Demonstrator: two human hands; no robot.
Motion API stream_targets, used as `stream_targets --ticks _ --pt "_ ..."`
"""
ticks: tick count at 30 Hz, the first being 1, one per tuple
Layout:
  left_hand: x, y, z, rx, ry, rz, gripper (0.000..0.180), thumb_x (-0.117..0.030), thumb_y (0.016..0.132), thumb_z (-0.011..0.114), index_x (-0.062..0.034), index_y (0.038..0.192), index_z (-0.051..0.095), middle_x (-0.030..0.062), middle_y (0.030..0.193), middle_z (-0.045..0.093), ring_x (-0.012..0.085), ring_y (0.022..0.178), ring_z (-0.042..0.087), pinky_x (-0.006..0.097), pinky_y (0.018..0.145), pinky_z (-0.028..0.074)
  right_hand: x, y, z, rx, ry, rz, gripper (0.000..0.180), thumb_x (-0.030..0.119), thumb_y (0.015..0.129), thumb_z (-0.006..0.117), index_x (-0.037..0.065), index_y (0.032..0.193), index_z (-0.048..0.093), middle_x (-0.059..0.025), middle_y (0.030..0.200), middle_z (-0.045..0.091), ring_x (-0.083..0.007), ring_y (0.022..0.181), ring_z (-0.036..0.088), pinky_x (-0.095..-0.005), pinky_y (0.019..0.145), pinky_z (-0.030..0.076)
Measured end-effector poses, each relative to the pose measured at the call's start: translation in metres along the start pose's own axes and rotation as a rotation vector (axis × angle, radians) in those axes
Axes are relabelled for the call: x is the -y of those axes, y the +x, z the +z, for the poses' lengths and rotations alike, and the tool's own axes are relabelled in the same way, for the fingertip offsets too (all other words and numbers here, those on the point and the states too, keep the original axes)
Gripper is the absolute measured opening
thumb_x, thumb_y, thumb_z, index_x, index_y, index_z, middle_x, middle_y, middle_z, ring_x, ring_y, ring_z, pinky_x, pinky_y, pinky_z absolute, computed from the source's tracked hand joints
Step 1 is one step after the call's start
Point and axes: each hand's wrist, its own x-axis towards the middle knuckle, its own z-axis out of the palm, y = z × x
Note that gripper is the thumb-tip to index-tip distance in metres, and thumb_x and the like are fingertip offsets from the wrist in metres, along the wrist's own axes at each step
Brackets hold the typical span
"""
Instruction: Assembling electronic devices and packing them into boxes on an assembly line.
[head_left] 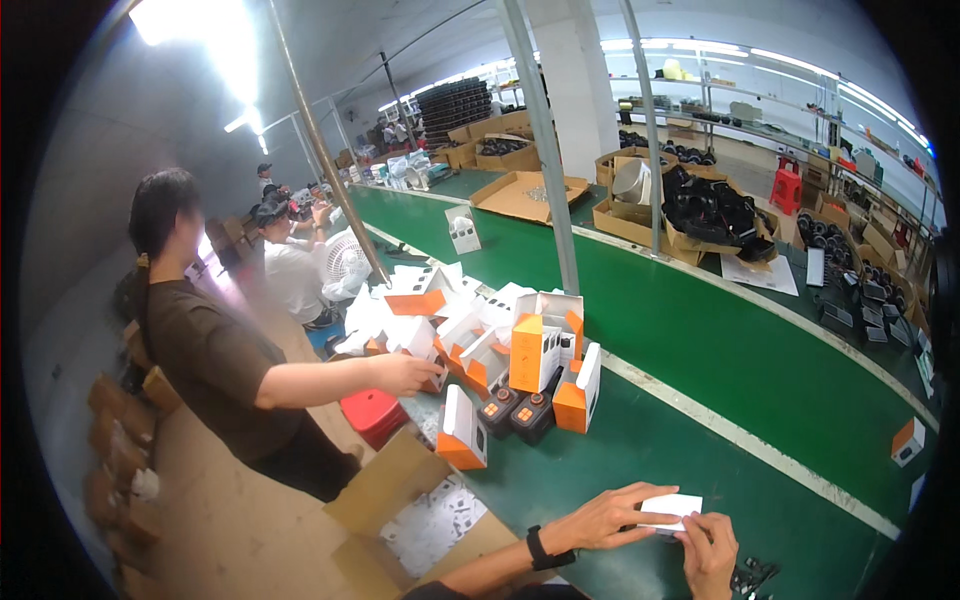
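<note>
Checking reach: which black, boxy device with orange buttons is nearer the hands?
The right black, boxy device, closer to the left hand; its twin sits to its left, beside an orange-and-white cardboard box.

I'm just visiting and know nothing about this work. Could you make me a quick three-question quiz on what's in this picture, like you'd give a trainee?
1. The left hand and right hand hold a small piece. What colour is its top? a) black b) white c) orange
2. True or false: the black band is worn on the right wrist.
3. Fill in: the two black devices sit on a ____ table.

Key: 1. b. 2. False; it is on the left. 3. green.
</note>
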Motion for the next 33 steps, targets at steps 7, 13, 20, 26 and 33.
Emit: stream_targets --ticks 7,13,20,26,33 --pt "0.0 0.0 -0.011 0.13 0.147 0.051 0.048 -0.024 0.106 0.069 -0.0256 0.153 0.066 0.0176 0.174 0.04 0.0429 0.142 0.057 0.05 0.109 0.057 0.001 -0.004 0.006 -0.011 -0.019 0.006 0.037 0.011 0.09 0.088 0.001 0.122 0.072 -0.0228 0.137 0.066 -0.0429 0.121 0.068 -0.0458 0.094 0.062" --pt "0.006 0.005 -0.008 0.095 0.138 0.072 0.047 -0.023 0.105 0.07 -0.0256 0.152 0.067 0.0171 0.175 0.04 0.0421 0.146 0.054 0.048 0.109 0.058 0.005 0.001 0.018 0.107 0.058 0.276 0.051 0.018 0.093 0.088 -0.001 0.133 0.064 -0.0312 0.15 0.055 -0.0508 0.131 0.062 -0.0511 0.109 0.055" --pt "-0.007 -0.011 0.002 -0.129 0.158 0.04 0.05 -0.011 0.098 0.075 -0.0243 0.146 0.071 0.0202 0.171 0.045 0.042 0.148 0.054 0.047 0.113 0.055 -0.005 0.018 -0.018 0.303 0.076 0.353 0.07 0.017 0.086 0.089 0.011 0.152 0.065 -0.0286 0.145 0.055 -0.0472 0.125 0.064 -0.049 0.104 0.057" --pt "-0.005 -0.056 0.005 -0.105 0.2 -0.086 0.043 -0.017 0.1 0.076 -0.0184 0.144 0.072 0.0188 0.168 0.048 0.0402 0.14 0.059 0.048 0.115 0.052 -0.143 0.005 -0.038 -0.061 -0.216 0.441 0.058 -0.002 0.077 0.09 0.001 0.133 0.076 -0.0239 0.148 0.058 -0.0395 0.106 0.071 -0.0421 0.085 0.064" --pt "0.002 -0.106 -0.014 -0.409 0.161 -0.39 0.043 -0.018 0.101 0.077 -0.0167 0.144 0.071 0.017 0.161 0.056 0.0378 0.145 0.057 0.048 0.12 0.048 -0.247 -0.02 -0.081 -0.031 -0.463 0.663 0.088 0.01 0.089 0.082 0.009 0.169 0.044 -0.0322 0.171 0.036 -0.051 0.144 0.055 -0.0494 0.119 0.047"
